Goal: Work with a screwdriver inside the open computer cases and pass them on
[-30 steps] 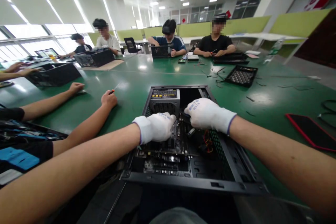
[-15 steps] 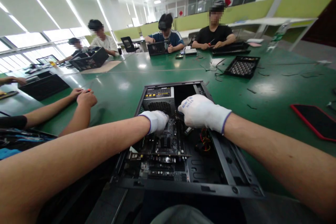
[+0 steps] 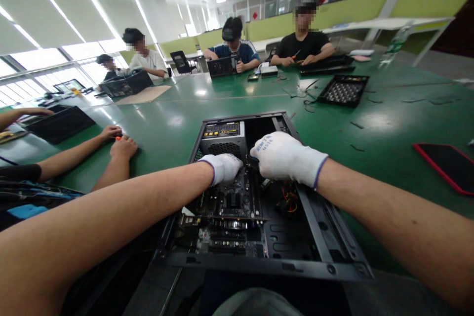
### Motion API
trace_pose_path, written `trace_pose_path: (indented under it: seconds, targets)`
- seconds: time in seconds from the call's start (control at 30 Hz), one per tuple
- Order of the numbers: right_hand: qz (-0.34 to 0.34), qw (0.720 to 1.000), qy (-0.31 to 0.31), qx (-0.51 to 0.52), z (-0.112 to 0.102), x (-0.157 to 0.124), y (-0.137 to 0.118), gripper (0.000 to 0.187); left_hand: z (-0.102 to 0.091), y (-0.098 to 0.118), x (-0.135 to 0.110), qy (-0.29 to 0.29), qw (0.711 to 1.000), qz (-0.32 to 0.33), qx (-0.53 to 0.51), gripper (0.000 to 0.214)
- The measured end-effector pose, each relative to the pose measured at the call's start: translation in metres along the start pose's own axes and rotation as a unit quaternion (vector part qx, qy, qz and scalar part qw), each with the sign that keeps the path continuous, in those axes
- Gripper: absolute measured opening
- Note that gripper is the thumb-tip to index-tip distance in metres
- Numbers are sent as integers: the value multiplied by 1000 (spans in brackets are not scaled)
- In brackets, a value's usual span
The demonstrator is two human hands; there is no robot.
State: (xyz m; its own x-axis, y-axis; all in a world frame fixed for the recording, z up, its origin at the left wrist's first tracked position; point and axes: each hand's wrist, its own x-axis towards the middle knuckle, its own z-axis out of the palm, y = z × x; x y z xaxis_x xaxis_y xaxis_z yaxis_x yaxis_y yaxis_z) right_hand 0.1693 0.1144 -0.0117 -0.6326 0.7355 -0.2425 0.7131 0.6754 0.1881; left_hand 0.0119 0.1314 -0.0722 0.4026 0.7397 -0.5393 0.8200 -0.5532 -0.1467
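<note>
An open black computer case point(image 3: 326, 237) lies flat on the green table in front of me, its motherboard point(image 3: 229, 207) and grey power supply point(image 3: 224, 138) exposed. Both my hands wear white gloves and reach inside, just below the power supply. My left hand point(image 3: 224, 168) is curled closed over the upper part of the motherboard. My right hand point(image 3: 283, 155) is closed too, its fingertips pinching a small dark part next to the left hand; what that part is stays hidden.
A neighbour's bare arms point(image 3: 92, 158) rest on the table at my left, an orange-handled tool between the hands. A red-edged phone point(image 3: 446, 160) lies at the right. A black parts tray point(image 3: 342, 91) and loose cables sit further back. Several people work at cases across the table.
My left hand slid further up into the case toward the power supply. The neighbour's right hand drew back to meet the other hand. The camera view shifted slightly.
</note>
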Motion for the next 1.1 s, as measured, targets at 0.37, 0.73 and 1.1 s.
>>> trace_pose_path:
  seconds: [0.37,0.73,1.1]
  targets:
    - [2,1000,-1,15,-1,-3,-1,30,2,-2,2,5,1000,0,-11,50]
    - [0,1000,13,-3,1,-3,-1,27,-1,3,4,-10,1000,-14,-1,40]
    - [1,999,28,-16,6,-1,0,27,-6,7,-5,-24,1000,-18,-8,62]
